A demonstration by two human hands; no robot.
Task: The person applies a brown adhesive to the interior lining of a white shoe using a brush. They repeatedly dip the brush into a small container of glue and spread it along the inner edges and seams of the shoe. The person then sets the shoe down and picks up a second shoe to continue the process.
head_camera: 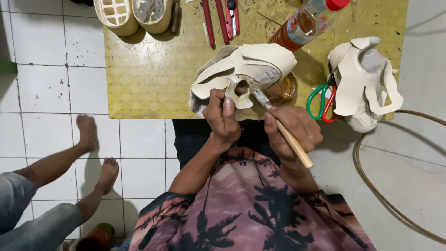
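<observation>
Cream shoe upper [246, 69] is lying at the near edge of the yellow counter [148, 79], partly overhanging it toward the person's lap, with its cut-out flaps fanning to the left and its rounded part to the right. The left hand [222, 116] is gripping a tab of the upper from below, thumb pressing on the flap beside a small oval opening, so that grip is clenched on the material. The right hand [293, 130] is wrapping around a wooden-handled brush [284, 132], grasping it firmly. The brush's long axis is running diagonally, from the butt end low on the right up and left to its tip, which is meeting the upper just right of the left thumb. The two hands are sitting close together, the left one nearer the opening.

Just behind the upper a small amber jar [283, 90] is standing, mostly hidden; it probably holds glue, though its contents are hard to make out. A clear bottle with a red cap [309, 21] is lying tilted beyond it, holding brownish liquid. To the right, green and red scissors [321, 103] are resting against a second cream upper [364, 81]. Two shoe soles [134, 14] are sitting at the far left edge, with red-handled tools [220, 18] beside them. Another person's bare feet [95, 148] are resting on the tiled floor [42, 74].
</observation>
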